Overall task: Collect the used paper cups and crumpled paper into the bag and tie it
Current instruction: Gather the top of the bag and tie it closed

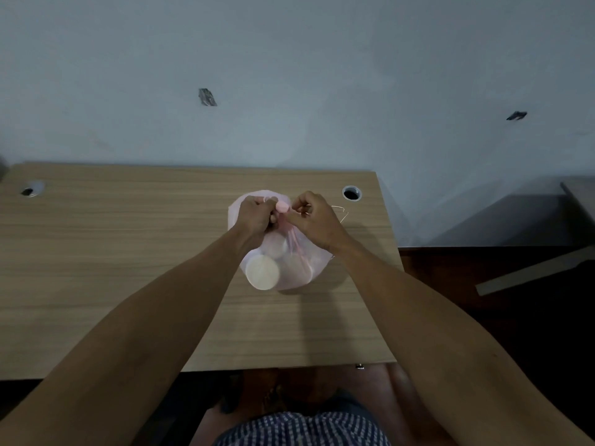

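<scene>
A translucent pink plastic bag (294, 275) stands on the wooden desk (112, 268), right of centre. Through its side I see white paper cups (262, 272) lying inside; any crumpled paper is hidden. The bag's top is gathered into a twisted pink knot (282, 207) between my hands. My left hand (254, 217) is closed on the left handle of the bag beside the knot. My right hand (314, 220) pinches the right handle, and a thin loop of it (341, 211) sticks out to the right.
Two round cable holes sit in the desk, one at the back right (352, 193) and one at the far left (32, 189). A pale wall rises behind the desk. Dark floor and a grey plank (531, 268) lie to the right of the desk's edge.
</scene>
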{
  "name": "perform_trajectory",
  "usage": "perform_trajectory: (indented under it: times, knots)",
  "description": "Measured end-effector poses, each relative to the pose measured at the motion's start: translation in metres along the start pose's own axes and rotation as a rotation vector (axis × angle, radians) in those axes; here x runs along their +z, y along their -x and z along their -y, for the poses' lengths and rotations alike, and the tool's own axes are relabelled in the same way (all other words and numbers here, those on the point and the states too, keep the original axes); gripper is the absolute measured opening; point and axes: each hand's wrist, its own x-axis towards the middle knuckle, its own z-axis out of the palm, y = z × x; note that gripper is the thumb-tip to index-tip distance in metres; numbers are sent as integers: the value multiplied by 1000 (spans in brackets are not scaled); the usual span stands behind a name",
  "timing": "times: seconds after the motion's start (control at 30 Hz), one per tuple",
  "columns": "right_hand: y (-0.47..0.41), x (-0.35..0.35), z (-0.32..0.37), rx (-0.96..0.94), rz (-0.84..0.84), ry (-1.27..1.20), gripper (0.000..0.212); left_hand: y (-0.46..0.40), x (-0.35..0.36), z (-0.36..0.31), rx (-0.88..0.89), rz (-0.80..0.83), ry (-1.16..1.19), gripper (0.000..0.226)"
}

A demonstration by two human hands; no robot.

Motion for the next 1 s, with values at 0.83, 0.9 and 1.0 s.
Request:
perform_trajectory:
  times: [0.83, 0.9, 1.0]
  knots:
    - [-10, -16, -18, 32, -14, 447, 10, -8, -43, -6, 161, -511, -665, 25]
    - [-7, -17, -21, 55, -10, 456, 14, -2, -47, -5, 120, -536, -788, 29]
    - [-2, -16, -23, 89, -22, 424, 18, 1, -55, 2, 90, -489, -808, 36]
